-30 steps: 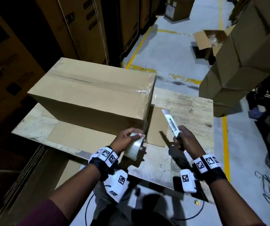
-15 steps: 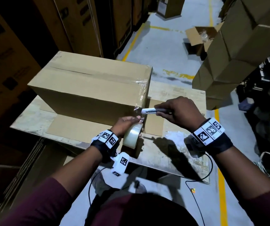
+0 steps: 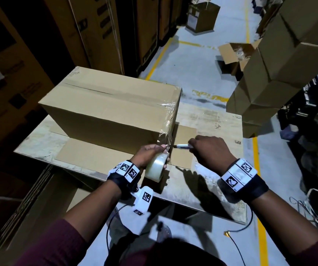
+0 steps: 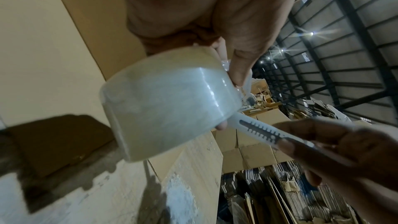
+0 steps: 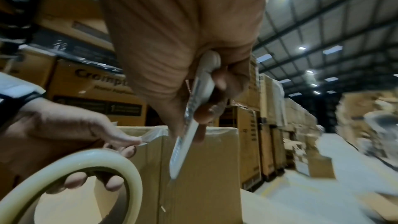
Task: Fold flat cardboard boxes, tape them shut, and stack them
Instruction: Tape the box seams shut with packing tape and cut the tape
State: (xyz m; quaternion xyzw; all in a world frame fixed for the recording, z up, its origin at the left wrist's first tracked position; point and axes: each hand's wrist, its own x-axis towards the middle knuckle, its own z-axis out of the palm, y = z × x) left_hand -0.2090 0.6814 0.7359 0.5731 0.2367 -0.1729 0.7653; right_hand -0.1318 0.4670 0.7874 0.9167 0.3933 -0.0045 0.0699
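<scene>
The left hand point(image 3: 150, 153) grips the roll point(image 3: 155, 167), the right hand point(image 3: 210, 150) grips the cutter point(image 3: 182, 146); keep the tape point(image 3: 164, 140) tight and cut close to the box point(image 3: 112, 112).

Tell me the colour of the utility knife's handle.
White, with a dark slotted slider track; the utility knife shows best in the left wrist view.

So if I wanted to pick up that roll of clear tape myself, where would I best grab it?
Probably through its hole. The clear tape roll is a wide open ring, and the left hand hooks fingers inside the core from the near side, thumb on the outer band. That grip leaves the loose tape end free toward the brown cardboard box, where the right hand brings the white utility knife.
</scene>
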